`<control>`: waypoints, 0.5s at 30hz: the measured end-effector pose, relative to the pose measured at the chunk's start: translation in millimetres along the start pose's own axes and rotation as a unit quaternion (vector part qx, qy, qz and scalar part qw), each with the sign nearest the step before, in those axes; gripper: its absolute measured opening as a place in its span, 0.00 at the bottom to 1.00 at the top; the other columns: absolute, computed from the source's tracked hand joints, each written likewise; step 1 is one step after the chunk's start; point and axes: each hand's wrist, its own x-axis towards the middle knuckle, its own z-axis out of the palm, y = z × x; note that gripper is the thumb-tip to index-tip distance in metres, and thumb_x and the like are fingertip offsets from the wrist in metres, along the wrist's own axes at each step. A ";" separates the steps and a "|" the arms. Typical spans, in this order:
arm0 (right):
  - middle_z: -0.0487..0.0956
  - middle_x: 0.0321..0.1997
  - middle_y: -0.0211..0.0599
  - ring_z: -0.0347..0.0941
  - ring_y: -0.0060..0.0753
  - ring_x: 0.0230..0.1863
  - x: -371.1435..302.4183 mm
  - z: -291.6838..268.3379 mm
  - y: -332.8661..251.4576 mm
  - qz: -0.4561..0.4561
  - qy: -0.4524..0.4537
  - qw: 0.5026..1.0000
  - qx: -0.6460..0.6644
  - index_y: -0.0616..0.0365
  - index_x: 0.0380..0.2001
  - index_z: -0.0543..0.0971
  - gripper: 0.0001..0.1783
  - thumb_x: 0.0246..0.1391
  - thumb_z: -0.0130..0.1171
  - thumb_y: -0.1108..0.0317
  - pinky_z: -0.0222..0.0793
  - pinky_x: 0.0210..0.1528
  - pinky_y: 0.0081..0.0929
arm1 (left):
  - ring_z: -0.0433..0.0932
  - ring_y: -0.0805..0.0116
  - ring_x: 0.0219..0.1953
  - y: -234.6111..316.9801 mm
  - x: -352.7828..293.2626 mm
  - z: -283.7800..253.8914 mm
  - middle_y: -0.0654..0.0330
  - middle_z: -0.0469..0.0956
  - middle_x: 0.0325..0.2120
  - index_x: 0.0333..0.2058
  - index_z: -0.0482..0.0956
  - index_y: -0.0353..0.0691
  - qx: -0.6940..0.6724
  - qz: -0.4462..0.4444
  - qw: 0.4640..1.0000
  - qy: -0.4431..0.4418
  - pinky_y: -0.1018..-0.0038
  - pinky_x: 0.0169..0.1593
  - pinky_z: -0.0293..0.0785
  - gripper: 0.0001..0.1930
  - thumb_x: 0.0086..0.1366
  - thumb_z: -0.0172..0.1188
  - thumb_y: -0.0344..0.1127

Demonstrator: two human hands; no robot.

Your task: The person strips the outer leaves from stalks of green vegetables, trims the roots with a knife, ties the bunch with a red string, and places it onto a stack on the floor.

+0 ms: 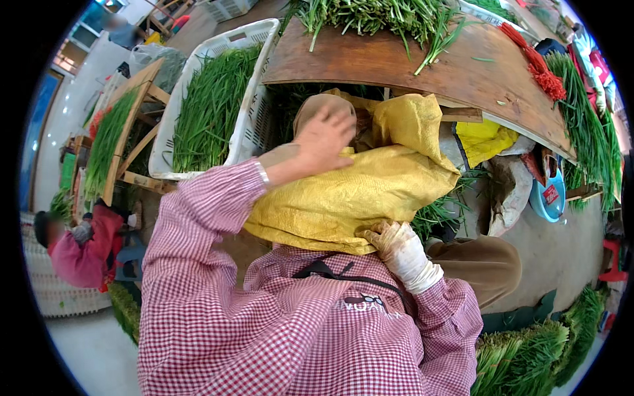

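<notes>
A yellow woven sack lies across my lap like an apron. My left hand is bare and slightly blurred, held over my brown-trousered left knee with its fingers spread and nothing in them. The right hand wears a stained white glove, and its curled fingers grip the sack's near edge at my waist. On the wooden table in front of me is a heap of green leafy stalks, with a few loose ones at its right side.
Left of the table stands a white plastic crate of long green leaves. Red ties lie on the table's right side. A blue basin sits below. Green bundles lie behind me at right. A person in pink sits at left.
</notes>
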 end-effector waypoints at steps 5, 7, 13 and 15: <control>0.75 0.32 0.33 0.72 0.36 0.33 -11.8 6.6 3.3 0.033 0.053 0.995 0.082 0.51 0.38 0.76 0.17 0.38 0.55 0.71 0.68 0.34 0.28 | 0.74 0.64 0.35 41.9 30.3 -2.2 0.54 0.75 0.29 0.30 0.76 0.39 -0.046 0.071 0.951 -0.298 0.58 0.62 0.38 0.22 0.55 0.51 0.55; 0.75 0.32 0.34 0.72 0.37 0.33 -13.0 9.6 3.4 0.024 0.072 0.992 0.097 0.51 0.38 0.75 0.18 0.37 0.56 0.71 0.68 0.34 0.29 | 0.71 0.69 0.14 43.2 28.1 11.3 0.61 0.71 0.13 0.28 0.74 0.41 -0.071 0.083 0.961 -0.255 0.64 0.51 0.64 0.21 0.54 0.53 0.55; 0.73 0.32 0.32 0.69 0.32 0.33 -18.3 8.0 4.6 0.077 0.073 0.990 0.090 0.51 0.38 0.74 0.17 0.40 0.51 0.73 0.64 0.37 0.26 | 0.67 0.76 0.16 -31.1 59.5 -43.7 0.61 0.68 0.15 0.33 0.74 0.44 -0.178 -0.156 0.968 0.081 0.80 0.18 0.64 0.17 0.56 0.53 0.51; 0.73 0.33 0.32 0.70 0.33 0.33 -15.3 9.1 4.6 0.074 0.101 0.988 0.089 0.52 0.38 0.74 0.17 0.40 0.51 0.73 0.65 0.37 0.27 | 0.72 0.69 0.22 -57.1 49.2 -79.5 0.57 0.73 0.22 0.37 0.73 0.39 -0.322 -0.318 0.886 0.101 0.74 0.27 0.69 0.18 0.57 0.52 0.48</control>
